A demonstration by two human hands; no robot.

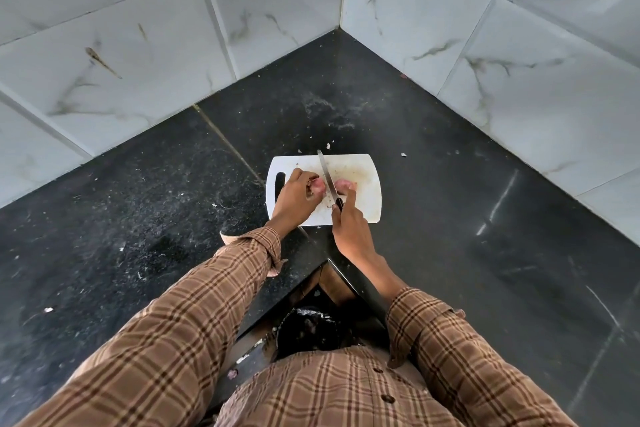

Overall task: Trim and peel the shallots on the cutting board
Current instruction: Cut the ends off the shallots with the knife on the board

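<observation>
My right hand (348, 224), at frame centre, grips the dark handle of a steel-bladed kitchen knife (327, 178), blade angled up-left across the white plastic cutting board (367, 204). Left of the blade, my left hand (294, 199) pinches a pinkish peeled shallot (318, 186); a second pinkish shallot (344, 185) lies just right of it. The board rests on the black speckled stone desk (450, 218).

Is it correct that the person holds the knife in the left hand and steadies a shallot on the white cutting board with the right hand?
Not quite: the hands are swapped. In the head view, the right hand grips the knife, and the left hand holds the shallot on the white cutting board.
</observation>
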